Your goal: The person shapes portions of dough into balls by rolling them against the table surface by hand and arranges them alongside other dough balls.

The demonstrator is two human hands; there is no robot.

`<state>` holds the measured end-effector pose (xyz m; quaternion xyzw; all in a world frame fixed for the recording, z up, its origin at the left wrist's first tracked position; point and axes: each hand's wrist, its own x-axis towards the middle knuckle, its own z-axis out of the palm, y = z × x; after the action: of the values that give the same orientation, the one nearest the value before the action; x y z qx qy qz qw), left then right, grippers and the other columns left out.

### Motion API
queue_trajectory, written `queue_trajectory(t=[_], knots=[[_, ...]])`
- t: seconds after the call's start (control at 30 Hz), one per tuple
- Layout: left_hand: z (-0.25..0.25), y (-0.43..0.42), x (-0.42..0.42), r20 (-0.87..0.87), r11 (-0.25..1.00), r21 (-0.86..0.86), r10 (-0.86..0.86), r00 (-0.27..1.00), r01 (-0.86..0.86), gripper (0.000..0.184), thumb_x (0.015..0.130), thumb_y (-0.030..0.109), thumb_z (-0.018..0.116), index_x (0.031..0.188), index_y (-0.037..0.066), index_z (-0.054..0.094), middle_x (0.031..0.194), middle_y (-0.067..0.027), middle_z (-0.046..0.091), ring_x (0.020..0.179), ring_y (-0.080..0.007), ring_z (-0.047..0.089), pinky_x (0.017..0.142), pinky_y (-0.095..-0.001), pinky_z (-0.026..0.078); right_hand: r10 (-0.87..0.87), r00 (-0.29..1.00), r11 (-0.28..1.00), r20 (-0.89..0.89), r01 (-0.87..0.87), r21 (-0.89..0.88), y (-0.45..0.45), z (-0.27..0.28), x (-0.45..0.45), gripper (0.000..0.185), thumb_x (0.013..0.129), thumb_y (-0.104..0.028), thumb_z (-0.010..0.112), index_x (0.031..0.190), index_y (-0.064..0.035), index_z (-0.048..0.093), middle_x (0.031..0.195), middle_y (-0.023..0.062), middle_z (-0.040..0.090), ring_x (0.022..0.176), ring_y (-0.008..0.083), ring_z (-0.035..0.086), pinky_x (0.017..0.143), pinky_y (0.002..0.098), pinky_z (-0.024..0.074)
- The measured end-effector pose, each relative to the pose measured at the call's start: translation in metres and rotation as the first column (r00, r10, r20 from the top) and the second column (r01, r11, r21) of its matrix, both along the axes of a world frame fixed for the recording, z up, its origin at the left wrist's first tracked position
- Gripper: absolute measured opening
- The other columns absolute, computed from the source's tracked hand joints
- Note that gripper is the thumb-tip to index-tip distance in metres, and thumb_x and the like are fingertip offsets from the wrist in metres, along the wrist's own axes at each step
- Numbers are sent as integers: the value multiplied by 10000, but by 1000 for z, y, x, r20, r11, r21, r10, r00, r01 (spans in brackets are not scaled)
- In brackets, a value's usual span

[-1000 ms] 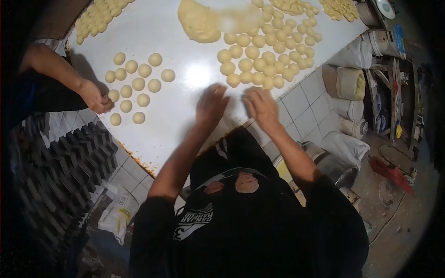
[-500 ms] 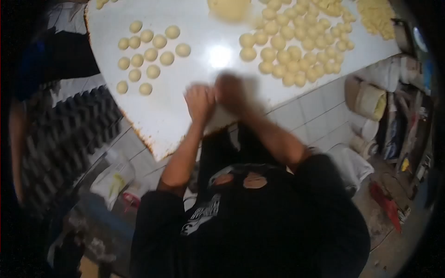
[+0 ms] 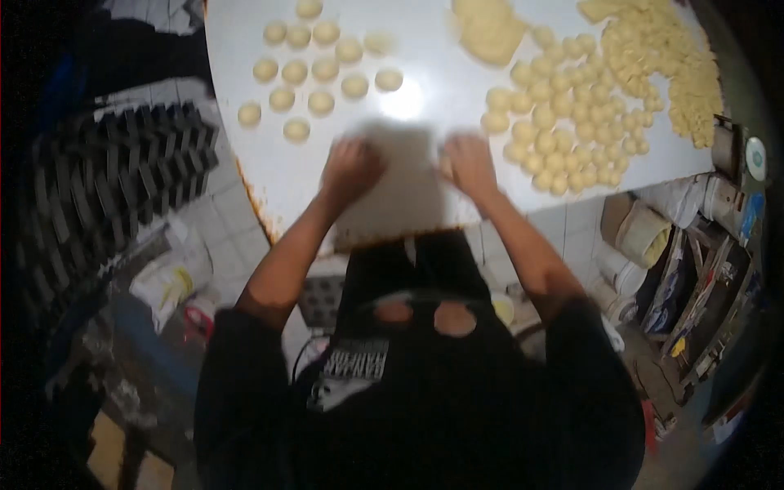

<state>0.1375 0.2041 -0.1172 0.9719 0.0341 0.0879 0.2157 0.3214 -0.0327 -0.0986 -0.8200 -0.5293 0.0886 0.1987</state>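
Black shirt (image 3: 482, 392): white print (image 3: 363, 366), upside down, seemingly "GANJAR"; other lettering too blurred.

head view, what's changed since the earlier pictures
The left hand and right hand, together half a second ago, have moved apart sideways at the table. The other person's hand, at its left edge a second ago, is out of view. The dough balls look unmoved.

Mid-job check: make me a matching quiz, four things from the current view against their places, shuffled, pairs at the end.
1. Large dough lump
2. Left hand
3. Right hand
4. Dark slatted stack

A. Nearer the crowded dough balls
B. Beside the table, on the left
C. Nearer the spaced-out dough balls
D. On the table, at the picture's top edge

Pairs: 1-D, 2-C, 3-A, 4-B
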Motion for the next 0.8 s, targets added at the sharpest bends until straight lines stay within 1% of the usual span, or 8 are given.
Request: queue_trajectory(t=[0.17, 0.3, 0.4, 0.47, 0.53, 0.6, 0.7, 0.8], knots=[[26, -64, -2, 171, 972, -189, 176, 969, -143, 125, 935, 208, 674, 912, 85, 679, 884, -171, 660, 939, -384, 660, 895, -529, 494, -31, 994, 975, -109, 55, 216, -14, -15, -52, 318, 846, -306, 843, 933, -94, 622, 982, 108, 621, 919, 353, 577, 801, 485, 455], [30, -33, -7, -663, 999, -40, -19, 749, -9, 145, 911, 187, 708, 923, 50, 663, 1004, -179, 662, 1075, -379, 637, 932, -508, 495, -38, 997, 984, 61, 26, 178, 20, 9, 5, 348, 812, -350, 863, 875, -93, 637, 970, 113, 623, 942, 347, 585, 828, 468, 456], [10, -78, 12, 70, 944, -149, 307, 949, -294, 186, 913, 190, 749, 1005, 45, 678, 1059, -208, 652, 1094, -402, 619, 937, -532, 494, -128, 989, 980, 69, 116, 161, 19, -18, -41, 282, 862, -296, 835, 920, -97, 643, 956, 116, 612, 932, 352, 565, 813, 493, 436], [23, -70, -12, 132, 937, -240, 292, 947, -255, 164, 929, 185, 730, 994, 46, 672, 1081, -208, 661, 1111, -409, 623, 971, -526, 496, 28, 995, 998, -91, -33, -54, -23, 2, -22, 281, 861, -278, 837, 927, -92, 636, 950, 110, 602, 928, 351, 557, 817, 494, 437], [24, -27, -24, -529, 997, -41, 30, 848, -60, 170, 928, 190, 748, 973, 52, 660, 1070, -191, 662, 1102, -410, 609, 934, -538, 482, 154, 951, 945, -269, -221, -240, -12, 6, 8, 282, 860, -261, 839, 934, -88, 629, 943, 105, 593, 923, 351, 548, 820, 496, 438], [25, -27, 0, 30, 910, -57, 412, 911, -410, 184, 952, 223, 748, 920, 73, 645, 1055, -162, 662, 1033, -389, 593, 785, -542, 445, -44, 999, 975, -20, 48, 217, 6, 13, 6, 269, 853, -211, 846, 921, -71, 626, 983, 130, 599, 930, 356, 561, 832, 484, 445], [21, -57, 21, -154, 856, 75, 517, 842, -512, 128, 864, 182, 783, 914, 83, 719, 1018, -130, 681, 965, -353, 631, 840, -490, 503, -113, 982, 987, -152, 128, 93, -12, 19, -35, 369, 832, -132, 860, 1148, -79, 678, 1269, 157, 643, 1201, 381, 596, 1042, 499, 467], [24, -53, -30, 283, 939, -267, 291, 914, -216, 161, 870, 148, 800, 943, 64, 684, 1037, -132, 662, 986, -359, 635, 867, -506, 506, -5, 989, 1000, -145, 10, 29, -57, 23, -28, 553, 882, -87, 823, 1389, -53, 607, 1403, 190, 619, 1281, 420, 604, 1094, 529, 486]])
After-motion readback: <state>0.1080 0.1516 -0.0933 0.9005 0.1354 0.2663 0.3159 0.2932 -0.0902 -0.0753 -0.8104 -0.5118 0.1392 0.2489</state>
